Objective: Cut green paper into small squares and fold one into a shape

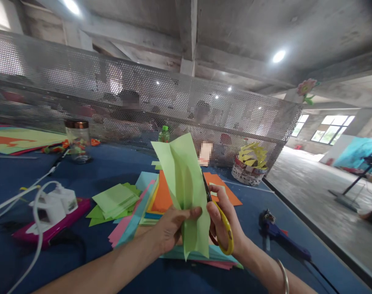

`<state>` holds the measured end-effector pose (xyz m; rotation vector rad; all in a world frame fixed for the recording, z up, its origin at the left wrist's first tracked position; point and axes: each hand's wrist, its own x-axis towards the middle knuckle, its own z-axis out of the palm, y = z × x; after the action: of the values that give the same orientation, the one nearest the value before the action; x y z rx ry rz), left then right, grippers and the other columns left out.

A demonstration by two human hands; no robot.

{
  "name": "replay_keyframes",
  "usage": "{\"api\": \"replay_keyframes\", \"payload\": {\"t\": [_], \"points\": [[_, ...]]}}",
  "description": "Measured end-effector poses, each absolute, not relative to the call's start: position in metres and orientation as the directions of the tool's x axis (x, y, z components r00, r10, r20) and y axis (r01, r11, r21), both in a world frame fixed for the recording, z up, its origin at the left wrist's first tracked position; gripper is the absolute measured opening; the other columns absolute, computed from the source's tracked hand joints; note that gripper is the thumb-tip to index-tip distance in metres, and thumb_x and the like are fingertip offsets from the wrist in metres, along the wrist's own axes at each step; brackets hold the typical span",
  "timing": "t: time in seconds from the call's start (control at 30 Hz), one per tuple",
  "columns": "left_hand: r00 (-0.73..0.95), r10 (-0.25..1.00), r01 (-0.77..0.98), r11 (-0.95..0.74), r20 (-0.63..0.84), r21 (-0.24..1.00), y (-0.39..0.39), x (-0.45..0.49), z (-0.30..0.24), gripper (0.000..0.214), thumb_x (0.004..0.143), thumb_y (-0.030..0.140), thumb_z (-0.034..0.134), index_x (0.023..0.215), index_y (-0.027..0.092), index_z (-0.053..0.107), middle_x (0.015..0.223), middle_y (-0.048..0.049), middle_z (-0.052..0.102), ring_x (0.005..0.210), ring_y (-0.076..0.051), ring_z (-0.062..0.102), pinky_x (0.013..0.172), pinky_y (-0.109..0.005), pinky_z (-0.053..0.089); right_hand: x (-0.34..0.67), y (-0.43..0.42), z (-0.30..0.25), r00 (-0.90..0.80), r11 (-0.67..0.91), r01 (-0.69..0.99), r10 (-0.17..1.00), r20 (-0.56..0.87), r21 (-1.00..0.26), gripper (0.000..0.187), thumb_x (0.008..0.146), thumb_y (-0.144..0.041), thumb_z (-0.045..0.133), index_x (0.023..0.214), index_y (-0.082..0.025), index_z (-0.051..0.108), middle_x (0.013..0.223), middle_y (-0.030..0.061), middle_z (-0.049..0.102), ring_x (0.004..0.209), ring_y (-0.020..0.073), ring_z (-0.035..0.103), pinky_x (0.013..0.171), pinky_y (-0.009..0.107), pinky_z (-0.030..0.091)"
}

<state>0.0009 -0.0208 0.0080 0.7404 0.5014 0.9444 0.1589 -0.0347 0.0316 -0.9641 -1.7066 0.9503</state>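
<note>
Creased light-green paper sheet (186,175) with yellow-handled, dark-bladed scissors (229,244)
Left hand (170,229) pinches the sheet; right hand (232,214) grips the scissors at its right edge.

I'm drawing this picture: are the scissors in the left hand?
No, the right hand holds the scissors; the left hand holds green paper.

Blue worktop (112,161) near; perforated metal screen (170,94) along its far side. Grey concrete ceiling (243,28) above, crossed by beams (186,30); lit lamps (279,56) at left and right. Far right: paned windows (333,128), bright. Grey floor (305,179) right of worktop, glare patches toward windows.
</note>
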Motion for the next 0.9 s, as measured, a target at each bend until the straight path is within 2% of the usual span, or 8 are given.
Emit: {"api": "replay_keyframes", "payload": {"t": [0.2,0.37,0.5,0.63,0.7,0.77,0.83,0.9], "points": [[0.523,0.852,-0.534,0.363,-0.04,0.763,-0.019,0.0013,0.0054,0.031,0.075,0.025,0.078,0.1,0.008,0.074,0.097,-0.0143,0.076,0.087,-0.026,0.072,0.082,-0.03,0.053,0.1603,-0.0332,0.0297,-0.248,0.416,0.233,0.899,0.36,-0.879,0.053,0.094,-0.059,0.046,0.13,-0.023,0.033,0.055,-0.0097,0.045,0.036,0.0086,0.042,0.035,0.018,0.031],[0.485,0.869,-0.531,0.386,-0.104,0.755,-0.0168,-0.0001,0.0028,0.036,0.071,0.024,0.081,0.103,0.009,0.073,0.09,-0.0139,0.076,0.087,-0.03,0.072,0.082,-0.037,0.055,0.164,-0.0307,0.0275,-0.265,0.403,0.202,0.9,0.347,-0.892,0.051,0.095,-0.057,0.045,0.13,-0.021,0.034,0.048,-0.0109,0.044,0.033,0.0096,0.04,0.034,0.018,0.031],[0.494,0.863,-0.527,0.393,-0.106,0.754,-0.0182,-0.0002,0.0054,0.04,0.064,0.027,0.086,0.097,0.007,0.074,0.085,-0.0148,0.076,0.082,-0.031,0.072,0.081,-0.04,0.056,0.1631,-0.0312,0.0274,-0.293,0.394,0.123,0.891,0.346,-0.911,0.046,0.097,-0.054,0.044,0.128,-0.021,0.036,0.046,-0.0114,0.043,0.032,0.0089,0.037,0.033,0.018,0.031],[0.452,0.883,-0.54,0.382,-0.125,0.75,-0.0199,0.0014,0.0077,0.039,0.063,0.024,0.086,0.097,0.01,0.073,0.088,-0.0129,0.076,0.079,-0.028,0.072,0.077,-0.038,0.057,0.1606,-0.0322,0.0297,-0.287,0.35,0.052,0.902,0.321,-0.935,0.045,0.096,-0.052,0.047,0.127,-0.02,0.041,0.046,-0.0121,0.041,0.031,0.0073,0.033,0.032,0.017,0.028],[0.421,0.894,-0.548,0.384,-0.152,0.743,-0.0196,0.0026,0.0072,0.038,0.064,0.022,0.085,0.099,0.011,0.073,0.089,-0.0121,0.077,0.079,-0.027,0.072,0.076,-0.036,0.057,0.1605,-0.0317,0.0313,-0.27,0.318,0.079,0.919,0.287,-0.945,0.039,0.092,-0.049,0.056,0.118,-0.02,0.049,0.048,-0.0119,0.04,0.032,0.0056,0.033,0.033,0.016,0.029],[0.379,0.906,-0.55,0.385,-0.19,0.741,-0.0192,0.0041,0.0059,0.039,0.062,0.019,0.086,0.098,0.012,0.072,0.086,-0.0114,0.077,0.076,-0.025,0.073,0.072,-0.034,0.057,0.1612,-0.0306,0.0323,-0.253,0.303,0.148,0.932,0.26,-0.941,0.03,0.086,-0.044,0.065,0.099,-0.019,0.056,0.051,-0.0108,0.04,0.033,0.0043,0.035,0.035,0.016,0.03],[0.346,0.916,-0.552,0.375,-0.205,0.745,-0.0197,0.0056,0.0044,0.039,0.06,0.018,0.087,0.095,0.012,0.073,0.084,-0.0106,0.077,0.071,-0.023,0.073,0.068,-0.031,0.057,0.1623,-0.0294,0.0323,-0.236,0.294,0.217,0.941,0.243,-0.931,0.027,0.082,-0.041,0.069,0.083,-0.018,0.056,0.051,-0.0096,0.04,0.034,0.0043,0.038,0.036,0.017,0.031],[0.323,0.923,-0.549,0.361,-0.207,0.753,-0.021,0.0067,0.0039,0.037,0.061,0.017,0.086,0.094,0.011,0.072,0.084,-0.0108,0.077,0.069,-0.023,0.073,0.065,-0.03,0.057,0.1635,-0.0284,0.0317,-0.219,0.289,0.267,0.947,0.235,-0.919,0.027,0.082,-0.041,0.068,0.077,-0.018,0.055,0.051,-0.0089,0.04,0.034,0.005,0.039,0.036,0.017,0.031]]}}
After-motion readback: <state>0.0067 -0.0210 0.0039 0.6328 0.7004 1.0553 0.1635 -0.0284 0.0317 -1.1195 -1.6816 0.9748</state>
